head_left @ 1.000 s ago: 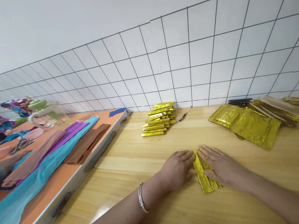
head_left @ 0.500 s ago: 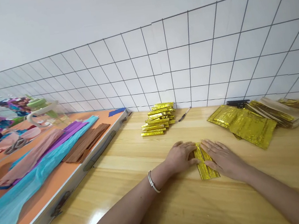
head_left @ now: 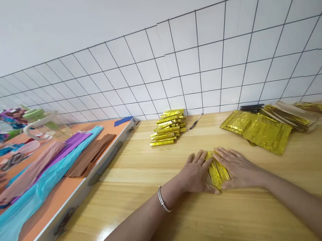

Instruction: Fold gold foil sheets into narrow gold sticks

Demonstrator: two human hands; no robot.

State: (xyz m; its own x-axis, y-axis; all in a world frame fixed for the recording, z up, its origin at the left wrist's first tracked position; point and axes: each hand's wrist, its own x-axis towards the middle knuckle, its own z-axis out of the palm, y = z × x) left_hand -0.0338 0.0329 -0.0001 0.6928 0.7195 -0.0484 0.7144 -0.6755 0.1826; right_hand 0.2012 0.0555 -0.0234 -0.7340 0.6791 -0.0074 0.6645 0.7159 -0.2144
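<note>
A folded piece of gold foil paper [head_left: 216, 170] lies on the wooden table [head_left: 175, 222] between my hands. My left hand [head_left: 196, 171] lies flat with its fingers stretched out, pressing on the foil's left side. My right hand [head_left: 236, 166] lies flat on the right side, fingers extended. Both thumbs close in near the foil's near end. A metal bangle [head_left: 161, 200] sits on my left wrist.
A stack of folded gold strips [head_left: 168, 127] stands near the tiled wall. A pen [head_left: 195, 121] lies beside it. Flat gold sheets [head_left: 258, 130] lie at the right. At left, an orange board [head_left: 54, 195] carries coloured tissue paper, scissors [head_left: 12, 160] and a clear jug [head_left: 45, 126].
My hands slid closer together over the gold foil and cover more of it now. The view has shifted slightly.
</note>
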